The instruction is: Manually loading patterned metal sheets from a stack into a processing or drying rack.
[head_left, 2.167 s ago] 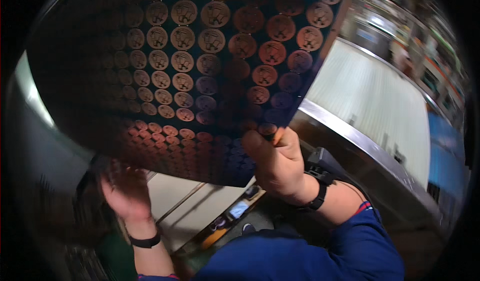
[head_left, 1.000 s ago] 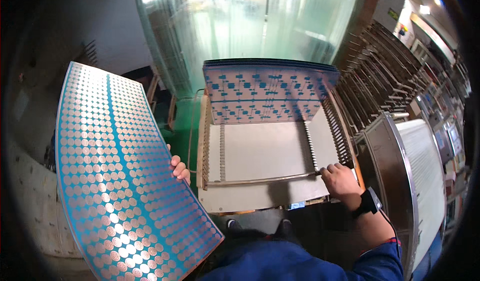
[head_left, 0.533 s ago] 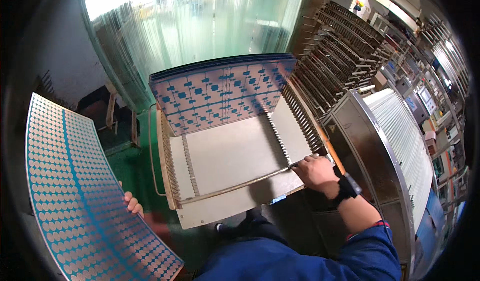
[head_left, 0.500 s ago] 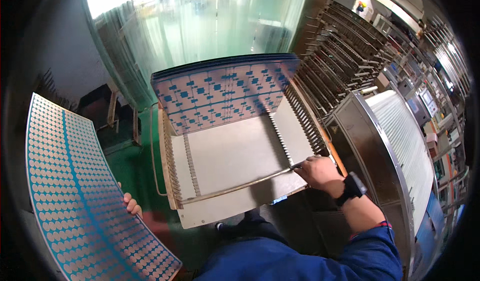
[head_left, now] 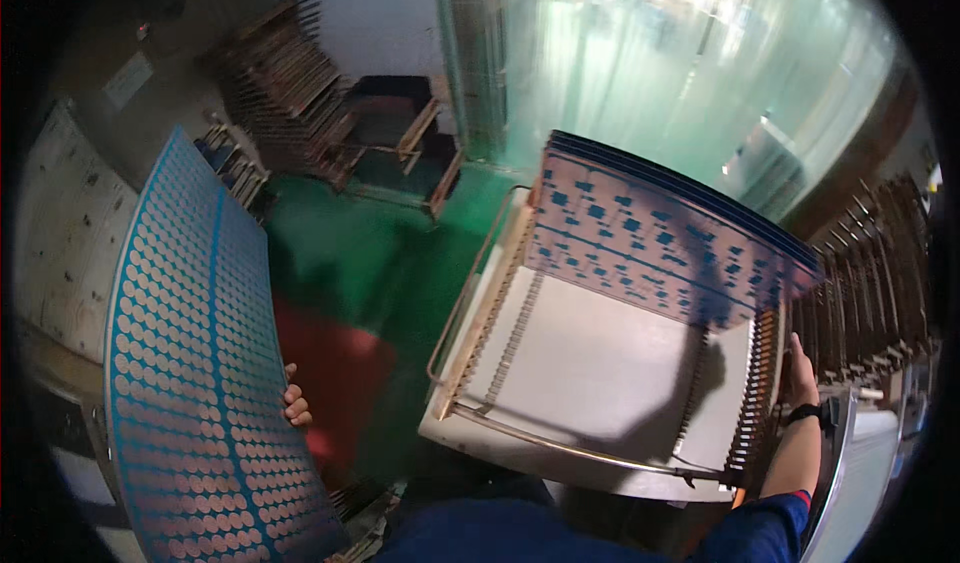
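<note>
My left hand [head_left: 296, 400] grips the right edge of a large circuit board panel [head_left: 180, 333]. The panel is thin, slightly bowed and held upright, with rows of copper-coloured discs on blue; most of that hand is hidden behind it. To the right stands a slotted rack [head_left: 483, 313] with a pale base and toothed side rails. Several more circuit board panels [head_left: 640, 233] stand close together at its far end, the front one copper-coloured with blue patterns. My right hand [head_left: 801, 375] lies along the rack's right outer side, fingers stretched forward and partly hidden.
A metal bar [head_left: 580, 443] crosses the rack's near end. Beyond it hangs a translucent strip curtain [head_left: 640, 73]. Dark stacked racks [head_left: 290, 83] and a low frame [head_left: 395, 143] stand far left. A metal-edged machine [head_left: 865, 473] is close on the right.
My right hand has left the rack's front bar and moved forward to its right side. The view has swung left, and the rack appears further right. My left hand still holds the panel.
</note>
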`<state>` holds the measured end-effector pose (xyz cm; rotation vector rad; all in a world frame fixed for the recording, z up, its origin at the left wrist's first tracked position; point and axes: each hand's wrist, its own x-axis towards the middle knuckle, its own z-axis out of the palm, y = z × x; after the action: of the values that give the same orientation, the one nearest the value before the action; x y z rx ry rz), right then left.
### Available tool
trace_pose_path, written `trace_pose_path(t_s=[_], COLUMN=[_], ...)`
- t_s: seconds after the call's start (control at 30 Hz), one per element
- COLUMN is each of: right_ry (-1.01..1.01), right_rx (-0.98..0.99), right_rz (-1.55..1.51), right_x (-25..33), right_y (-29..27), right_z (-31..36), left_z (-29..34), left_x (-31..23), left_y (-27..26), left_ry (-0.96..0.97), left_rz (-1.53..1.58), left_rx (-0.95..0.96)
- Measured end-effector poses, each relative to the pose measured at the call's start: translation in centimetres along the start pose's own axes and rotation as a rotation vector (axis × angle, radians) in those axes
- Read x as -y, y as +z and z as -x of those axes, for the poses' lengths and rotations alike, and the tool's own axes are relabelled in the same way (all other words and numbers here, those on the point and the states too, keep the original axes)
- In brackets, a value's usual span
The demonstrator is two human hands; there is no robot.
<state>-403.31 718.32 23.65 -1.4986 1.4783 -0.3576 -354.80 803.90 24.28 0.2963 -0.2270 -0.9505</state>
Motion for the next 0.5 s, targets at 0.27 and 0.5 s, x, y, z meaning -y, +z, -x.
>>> trace_pose_path(t_s=[0.27,0.5], right_ry=[-0.039,-0.278], right_rx=[0.314,0.183], right_rz=[-0.585,-0.623], right_x=[6.3,13.3], right_y=[6.0,6.4], right_z=[8.2,18.9], left_z=[2.8,2.4], left_x=[2.2,1.6], left_y=[-0.9,-0.7], left_ry=[0.235,0.217], left_rz=[0.096,0.037], left_rx=[-0.217,-0.236])
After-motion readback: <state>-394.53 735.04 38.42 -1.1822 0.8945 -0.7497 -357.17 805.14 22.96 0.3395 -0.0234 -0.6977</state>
